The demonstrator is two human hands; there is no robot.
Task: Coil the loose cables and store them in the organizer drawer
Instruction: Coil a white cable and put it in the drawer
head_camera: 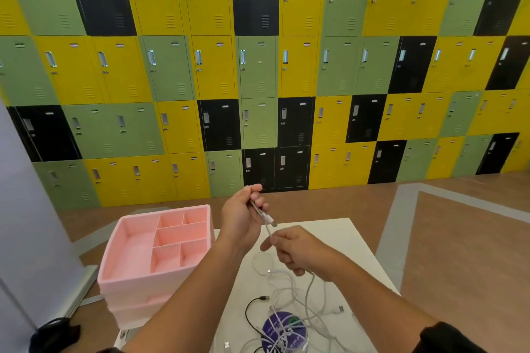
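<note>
Above the bench [338, 238], two hands are holding one white cable [269, 231].
Left hand [241, 218] is pinching the plug end, right hand [292, 251] fingers [266, 244] pinching just below; slack is hanging toward the tangle [286, 295], organizer [137, 281] sitting leftward.

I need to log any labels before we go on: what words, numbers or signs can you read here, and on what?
Purple disc under the loose cables: white print, too blurred and crossed by cables to read.
Label plates on the locker doors: too small to read.
Pink organizer: no text to be seen.
Lifted white cable: no marking to be seen.
</note>
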